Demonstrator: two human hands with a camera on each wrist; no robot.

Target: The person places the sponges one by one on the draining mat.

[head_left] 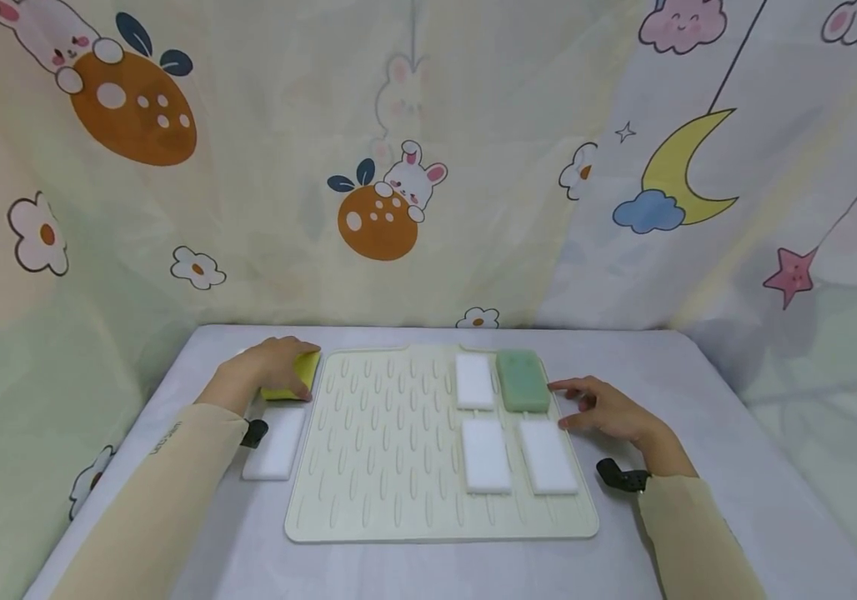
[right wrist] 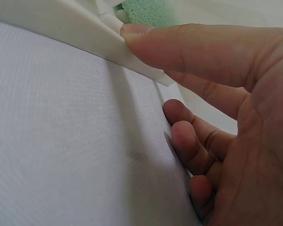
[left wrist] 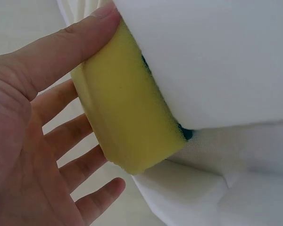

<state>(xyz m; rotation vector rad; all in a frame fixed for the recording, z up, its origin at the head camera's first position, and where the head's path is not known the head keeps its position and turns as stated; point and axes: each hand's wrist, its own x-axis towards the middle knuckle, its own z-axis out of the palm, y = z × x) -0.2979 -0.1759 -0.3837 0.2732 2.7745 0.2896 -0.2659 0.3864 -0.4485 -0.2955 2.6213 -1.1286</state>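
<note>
My left hand [head_left: 273,367] holds a yellow sponge [head_left: 307,372] beside the left edge of a cream ridged mat [head_left: 379,533]. In the left wrist view, the thumb lies on one side of the yellow sponge [left wrist: 125,103] and the fingers reach behind; a dark green scouring layer shows along its far edge. My right hand [head_left: 608,410] rests at the mat's right edge, thumb and forefinger extended to the rim, the other fingers loosely bent. Close to its fingertips are a green sponge [head_left: 522,381] and a white sponge block [head_left: 548,457] on the mat.
Two more white blocks, an upper one [head_left: 474,382] and a lower one [head_left: 486,456], lie on the mat's right half. Another white block [head_left: 277,446] lies left of the mat, below the left hand. A patterned cloth [head_left: 503,208] hangs behind the white-covered table [head_left: 669,367].
</note>
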